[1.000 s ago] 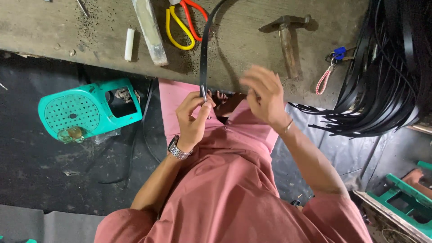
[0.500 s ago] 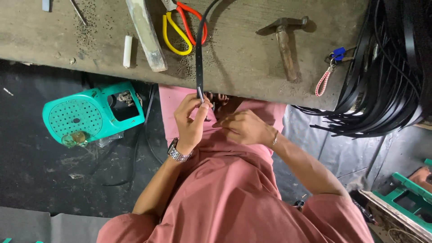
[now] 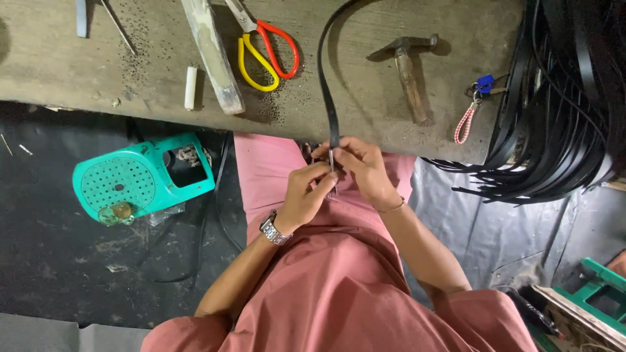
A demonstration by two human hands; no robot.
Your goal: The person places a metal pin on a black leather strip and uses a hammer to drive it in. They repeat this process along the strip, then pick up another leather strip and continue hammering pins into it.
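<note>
Both hands meet at the near edge of the worn wooden workbench (image 3: 98, 65), the left hand (image 3: 306, 192) and right hand (image 3: 362, 169) pinching the end of a long narrow black strap (image 3: 324, 85) that runs back across the bench. Yellow-and-red-handled scissors (image 3: 267, 55) lie left of the strap and a wooden-handled hammer (image 3: 411, 75) lies right. A heap of black straps (image 3: 561, 111) hangs at the far right, and a teal plastic machine (image 3: 140, 179) sits on the dark floor.

- No packages, printed labels, signs or screens are visible at the workbench, on the floor or near the fingers.
</note>
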